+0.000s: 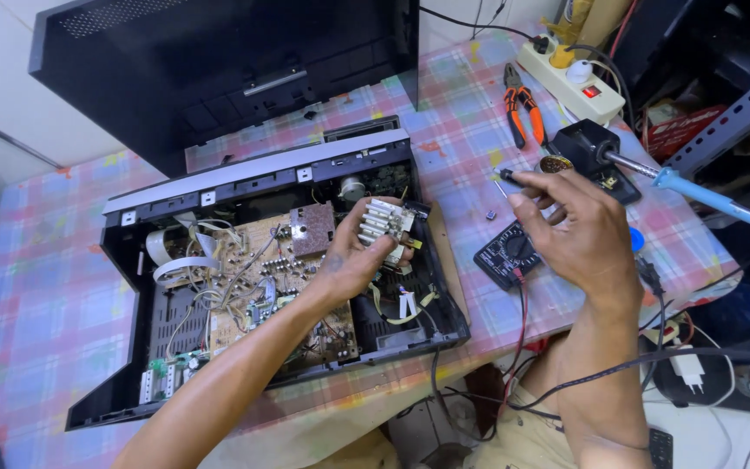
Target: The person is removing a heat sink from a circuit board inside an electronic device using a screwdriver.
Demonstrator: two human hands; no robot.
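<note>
Heatsink (383,221), finned metal inside the open chassis (132,260), looks rigid, light, best gripped across its fins; left hand (353,256) clasps it. Right hand (566,230) pinches a thin tool (503,181) over the multimeter (507,254).

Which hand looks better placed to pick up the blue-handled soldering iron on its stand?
Probably the right hand: it hovers close to the blue-handled soldering iron, while the left hand grips the finned metal heat sink.
</note>
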